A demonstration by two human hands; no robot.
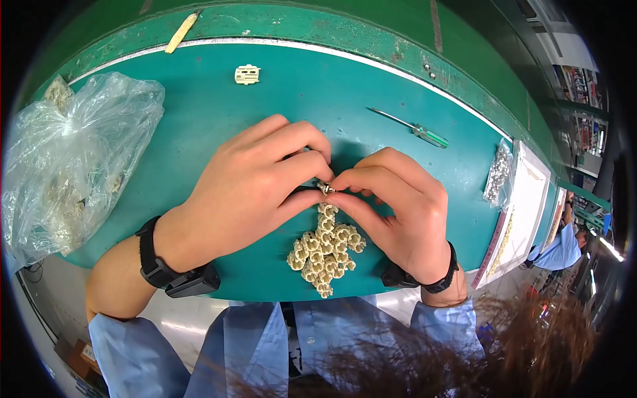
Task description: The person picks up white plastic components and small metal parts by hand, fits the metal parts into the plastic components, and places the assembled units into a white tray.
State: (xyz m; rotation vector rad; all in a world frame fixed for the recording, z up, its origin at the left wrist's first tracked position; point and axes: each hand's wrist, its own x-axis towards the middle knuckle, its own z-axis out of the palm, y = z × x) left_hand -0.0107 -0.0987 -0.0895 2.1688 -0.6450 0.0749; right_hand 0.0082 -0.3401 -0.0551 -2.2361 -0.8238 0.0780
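Between my two hands is a small cream and metallic part (326, 188), mostly covered by fingertips. The thumb and forefinger of my left hand (249, 182) pinch it from the left. From the right, the thumb and forefinger of my right hand (401, 205) close on the same piece. Just below my fingers, toward me, lies a pile of small cream plastic clip-like parts (320, 251), several of them touching near the table's front edge. Whether the held part also touches the top of that pile, I cannot tell.
A clear plastic bag (109, 132) with pale contents takes up the left side. Farther back lie a cream slotted plastic piece (247, 74) and a green-handled screwdriver (428, 135). At right are a bag of small metal parts (497, 176) and a white tray (526, 205). A yellowish strip (182, 32) rests on the far ledge.
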